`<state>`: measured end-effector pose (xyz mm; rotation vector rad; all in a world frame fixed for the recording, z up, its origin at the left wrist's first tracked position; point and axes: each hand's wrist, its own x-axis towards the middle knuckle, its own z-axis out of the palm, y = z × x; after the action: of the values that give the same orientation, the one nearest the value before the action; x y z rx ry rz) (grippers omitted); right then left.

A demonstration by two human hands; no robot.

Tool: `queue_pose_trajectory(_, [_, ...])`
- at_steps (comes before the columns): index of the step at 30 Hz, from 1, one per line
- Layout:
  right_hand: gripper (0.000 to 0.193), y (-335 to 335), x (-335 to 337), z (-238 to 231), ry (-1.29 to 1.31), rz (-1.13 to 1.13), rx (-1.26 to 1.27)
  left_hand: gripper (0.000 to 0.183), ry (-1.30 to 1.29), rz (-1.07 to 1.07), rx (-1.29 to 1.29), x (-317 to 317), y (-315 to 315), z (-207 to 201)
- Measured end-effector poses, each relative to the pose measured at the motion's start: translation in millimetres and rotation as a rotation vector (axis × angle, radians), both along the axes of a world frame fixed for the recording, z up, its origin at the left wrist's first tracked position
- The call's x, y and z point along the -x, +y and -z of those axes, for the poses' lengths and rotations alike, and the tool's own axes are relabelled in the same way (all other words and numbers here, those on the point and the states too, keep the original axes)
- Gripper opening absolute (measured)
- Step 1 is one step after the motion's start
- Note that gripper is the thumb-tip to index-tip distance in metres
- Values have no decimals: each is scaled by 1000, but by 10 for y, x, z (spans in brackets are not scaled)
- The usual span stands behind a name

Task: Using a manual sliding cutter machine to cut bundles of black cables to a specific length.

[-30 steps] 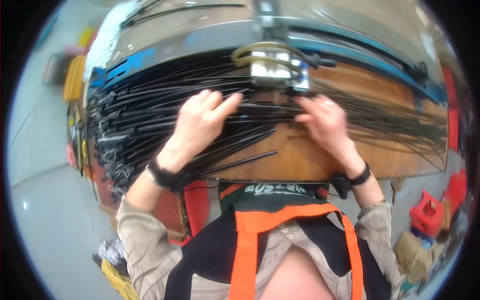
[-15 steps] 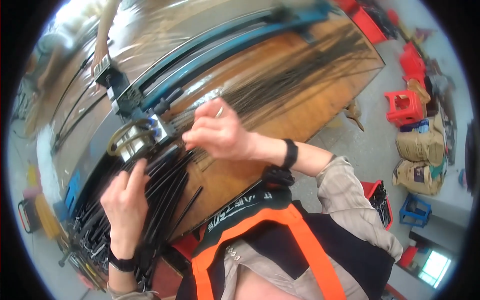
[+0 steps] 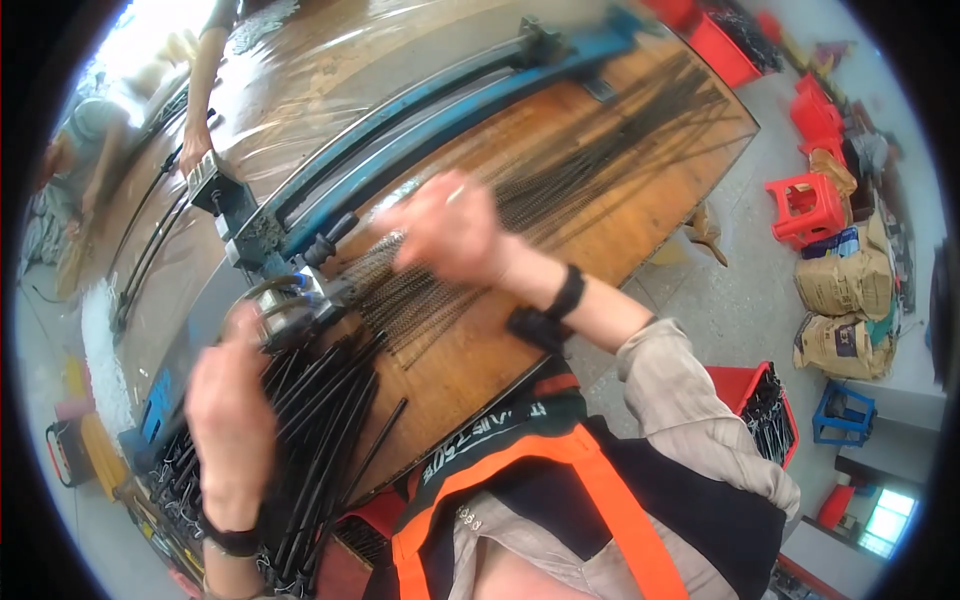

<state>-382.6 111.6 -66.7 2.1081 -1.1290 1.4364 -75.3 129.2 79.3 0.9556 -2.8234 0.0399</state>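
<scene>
My left hand [image 3: 232, 420], blurred by motion, is over the pile of black tubes [image 3: 335, 410], its fingertips near a small clamp-like metal fixture [image 3: 318, 298]. Whether those fingers hold anything cannot be made out. My right hand [image 3: 452, 228] is also smeared; its fingers look curled together above the near end of a spread of thin twisted metal rods [image 3: 430, 300]. Anything inside that grip is hidden. A black-knobbed lever [image 3: 335, 232] stands out from the fixture beside my right hand. The tubes lie loosely bunched, mostly pointing toward the fixture.
A long blue rail [image 3: 420, 135] runs along the wooden table [image 3: 440, 375]. Across it, another person's hand [image 3: 195, 148] reaches to a metal block [image 3: 212, 185]. On the right stand a red stool [image 3: 805, 210], sacks [image 3: 845, 285] and a red bin [image 3: 765, 405].
My right hand has moved up and slightly right, away from the fixture and tubes, uncovering more of the rods. My left hand has shifted slightly left. The view has tilted a little.
</scene>
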Motion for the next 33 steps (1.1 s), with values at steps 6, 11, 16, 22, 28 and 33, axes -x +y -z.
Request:
queue_pose_trajectory(6, [21,-372,356,87,13,154,-229,36,131,-324,477,-1152,-493,-594])
queue_pose_trajectory(11, [11,-909,-569,-460,-344,-296,-564,34,382,-483,356,-1061,-462,-618])
queue_pose_trajectory(16, [11,-1406,-1449,-758,-164,-724,-356,32,417,-554,292,-1406,-231,-462])
queue_pose_trajectory(22, [9,-1463,-1578,-702,-3,-648,-503,32,343,-712,243,-1844,35,-193])
queue_pose_trajectory(28, [7,-1515,-1747,-607,193,-508,-416,32,399,-666,251,-1843,-56,-93])
queue_pose_trajectory(33, [8,-1482,-1601,-732,73,-478,-360,32,401,-643,232,-1824,-151,-42])
